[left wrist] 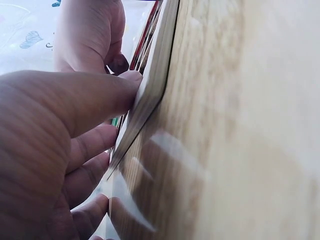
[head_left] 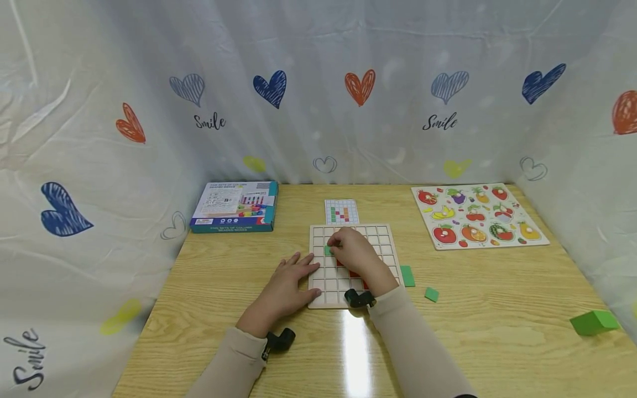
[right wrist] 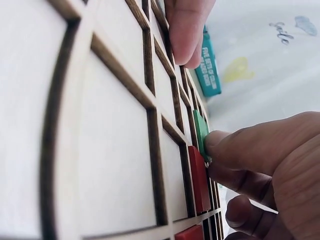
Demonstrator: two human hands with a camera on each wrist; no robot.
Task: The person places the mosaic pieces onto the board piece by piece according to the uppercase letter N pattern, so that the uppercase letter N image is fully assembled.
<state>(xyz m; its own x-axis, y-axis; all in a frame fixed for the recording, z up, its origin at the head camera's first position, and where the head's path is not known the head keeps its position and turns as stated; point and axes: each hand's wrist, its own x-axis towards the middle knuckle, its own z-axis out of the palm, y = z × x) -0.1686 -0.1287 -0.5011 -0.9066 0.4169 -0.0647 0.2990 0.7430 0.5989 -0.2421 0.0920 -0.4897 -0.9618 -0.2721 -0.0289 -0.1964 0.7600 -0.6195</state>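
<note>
A wooden grid board [head_left: 330, 299] lies flat on the table. Near its upper left part, my right hand [head_left: 355, 253] bends over a green square tile [head_left: 328, 251]. In the right wrist view thumb and fingertips pinch this green tile [right wrist: 201, 132] at its edge, low in the grid. Red tiles [right wrist: 199, 180] run in a diagonal beside it, partly hidden by the right hand and wrist. My left hand [head_left: 288, 284] rests with spread fingers along the board's left edge, its thumb on the near corner, as the left wrist view also shows.
Behind the board lies a pattern card [head_left: 342, 211]. Two green tiles, one larger [head_left: 407, 276] and one smaller [head_left: 431, 294], lie to its right. Farther out are a fruit puzzle board [head_left: 480, 215], a green block [head_left: 594, 323] and, at left, a flat box [head_left: 235, 207].
</note>
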